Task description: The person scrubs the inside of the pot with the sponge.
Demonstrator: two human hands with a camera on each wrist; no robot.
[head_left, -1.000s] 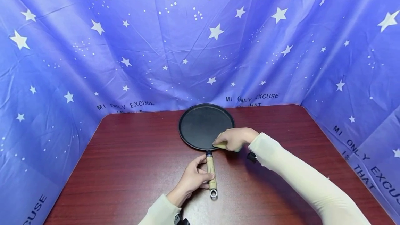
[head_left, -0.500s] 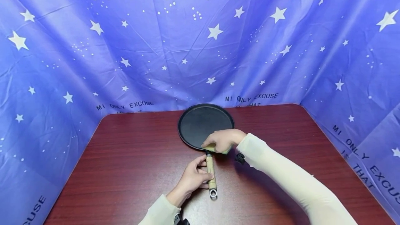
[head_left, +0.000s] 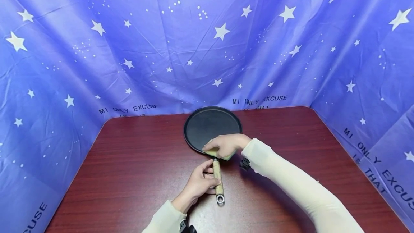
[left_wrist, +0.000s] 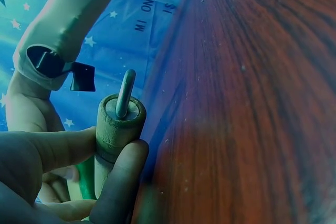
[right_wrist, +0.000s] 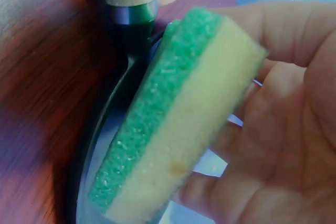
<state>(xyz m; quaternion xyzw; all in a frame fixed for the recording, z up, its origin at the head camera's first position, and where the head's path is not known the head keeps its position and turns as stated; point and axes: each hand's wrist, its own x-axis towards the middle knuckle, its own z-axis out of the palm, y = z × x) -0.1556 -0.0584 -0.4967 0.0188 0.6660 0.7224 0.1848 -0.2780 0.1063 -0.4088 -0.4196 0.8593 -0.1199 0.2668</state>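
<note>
A round black flat pan (head_left: 210, 125) lies near the table's back edge, its wooden handle (head_left: 217, 175) pointing toward me. My left hand (head_left: 198, 182) grips that handle from the left, thumb on top; in the left wrist view the handle's end (left_wrist: 121, 124) with its metal ring sits between thumb and fingers. My right hand (head_left: 226, 145) holds a sponge (head_left: 211, 152) at the pan's near rim, just beyond the handle. The right wrist view shows the sponge (right_wrist: 173, 124) with a green scouring layer toward the pan and a yellow layer toward the palm.
The dark red wood-grain table (head_left: 139, 161) spreads to both sides of the pan. A blue star-print curtain (head_left: 181, 46) hangs behind and along the sides. Each wrist wears a small black device (head_left: 244, 164).
My right hand has slid the sponge leftward along the pan's near rim, from its right side to the handle's base. The left hand and pan have stayed in place.
</note>
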